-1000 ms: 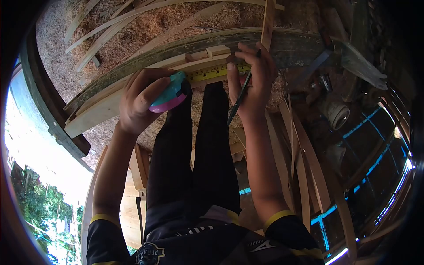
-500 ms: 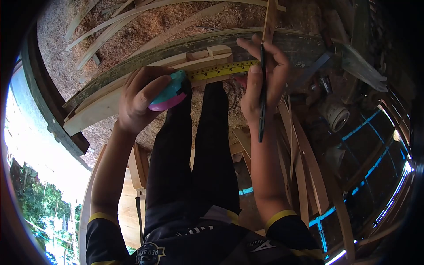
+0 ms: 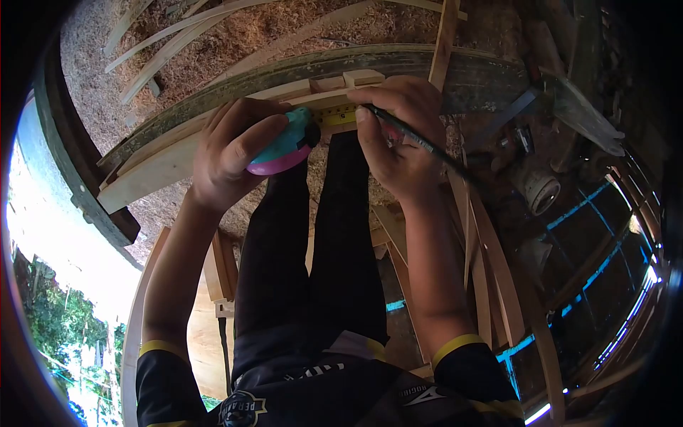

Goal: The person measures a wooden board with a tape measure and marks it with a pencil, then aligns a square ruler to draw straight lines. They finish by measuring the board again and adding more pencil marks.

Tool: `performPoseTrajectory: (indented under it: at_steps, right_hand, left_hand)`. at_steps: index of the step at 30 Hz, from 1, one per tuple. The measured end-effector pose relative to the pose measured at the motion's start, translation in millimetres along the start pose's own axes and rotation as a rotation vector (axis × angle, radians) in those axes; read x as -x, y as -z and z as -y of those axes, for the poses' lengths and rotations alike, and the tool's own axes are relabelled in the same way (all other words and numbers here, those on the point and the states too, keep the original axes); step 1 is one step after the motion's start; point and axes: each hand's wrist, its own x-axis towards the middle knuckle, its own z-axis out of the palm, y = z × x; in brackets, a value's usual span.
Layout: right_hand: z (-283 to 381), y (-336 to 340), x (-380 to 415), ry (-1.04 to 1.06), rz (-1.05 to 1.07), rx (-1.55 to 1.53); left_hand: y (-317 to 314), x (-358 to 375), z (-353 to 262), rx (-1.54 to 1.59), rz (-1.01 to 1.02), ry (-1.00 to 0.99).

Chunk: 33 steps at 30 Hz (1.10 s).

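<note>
My left hand [image 3: 226,153] is closed around a turquoise and pink tape measure [image 3: 283,151]. A short length of its yellow blade [image 3: 336,116] runs right from the case, along pale wooden strips [image 3: 284,92]. My right hand [image 3: 409,146] pinches a dark, slim pencil or pen [image 3: 420,136] between thumb and fingers. Its left end points at the blade, and its long end reaches back over the wrist. The blade's far end is hidden behind my right hand, and something red shows partly under the palm.
A curved, weathered beam [image 3: 484,75] crosses behind the strips. More thin wooden strips lie on the debris-covered ground [image 3: 299,43] beyond. At right are a clear plastic piece [image 3: 587,114], a saw-like blade [image 3: 512,110] and a whitish container [image 3: 538,193]. Long boards [image 3: 498,263] lean beside my right arm.
My right hand has moved left toward the tape case, and the visible blade is shorter. The pencil or pen has swung from upright to slanting. My left hand has shifted slightly right.
</note>
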Motion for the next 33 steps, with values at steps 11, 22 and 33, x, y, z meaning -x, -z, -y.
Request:
performPoseTrajectory:
  at_steps: [11,22,33]
  right_hand:
    - [2,-9,7,-0.138,0.036,-0.002]
    - [0,-12,7,-0.096,0.047,0.041]
    - [-1,-12,5,-0.082,0.066,0.086]
  left_hand:
    - [2,-3,0,0.012,-0.007,0.003]
    - [1,-2,0,0.010,-0.010,0.015]
    - [1,-1,0,0.009,-0.008,0.023]
